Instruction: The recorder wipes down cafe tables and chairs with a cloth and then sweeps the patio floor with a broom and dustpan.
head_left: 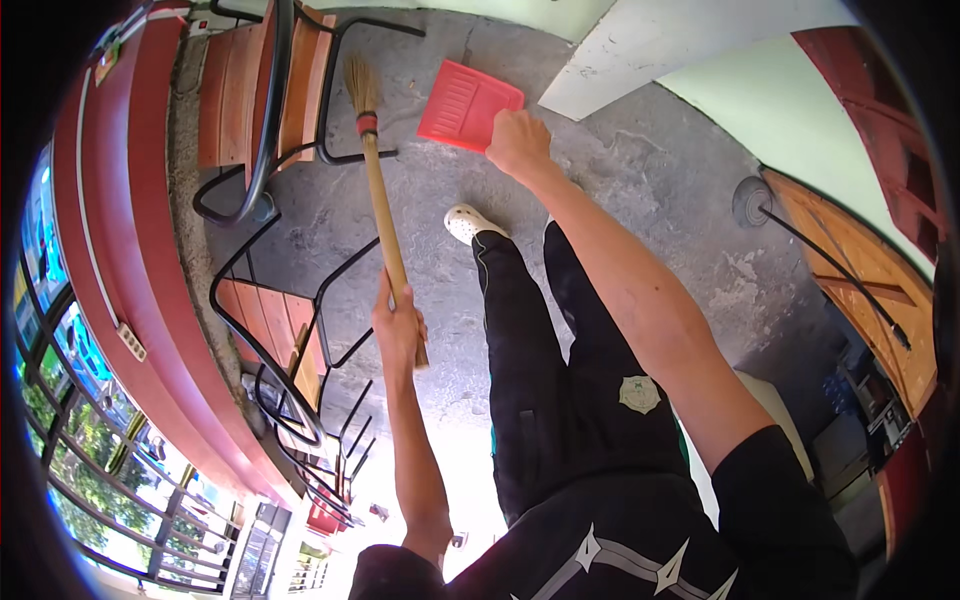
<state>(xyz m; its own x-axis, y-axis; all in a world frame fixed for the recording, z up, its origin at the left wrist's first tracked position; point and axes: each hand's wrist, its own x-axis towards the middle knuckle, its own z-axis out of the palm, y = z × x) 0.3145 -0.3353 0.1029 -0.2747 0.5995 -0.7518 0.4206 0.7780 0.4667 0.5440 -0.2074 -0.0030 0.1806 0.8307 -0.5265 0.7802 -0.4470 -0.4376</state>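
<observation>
The broom (pixel 384 205) runs through the left hand (pixel 397 322), dustpan (pixel 463 104) at the right hand (pixel 520 143).

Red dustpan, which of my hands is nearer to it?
Right. The right hand holds the red dustpan at its right edge; the left hand is apart, lower left, holding the broom handle.

Head-worn fisheye — facing down, forearms (pixel 655 300) close, floor (pixel 690 210) farther below.

Smooth, slightly glossy red plastic dustpan (pixel 465 105) with moulded ridges, broom (pixel 384 210) of coarse, dry straw-like bristles and a smooth wooden handle, rough, scuffed concrete-looking floor (pixel 660 175), chairs (pixel 228 100) of glossy black metal tubing and smooth wooden slats, matt black cloth trousers (pixel 522 340)
</observation>
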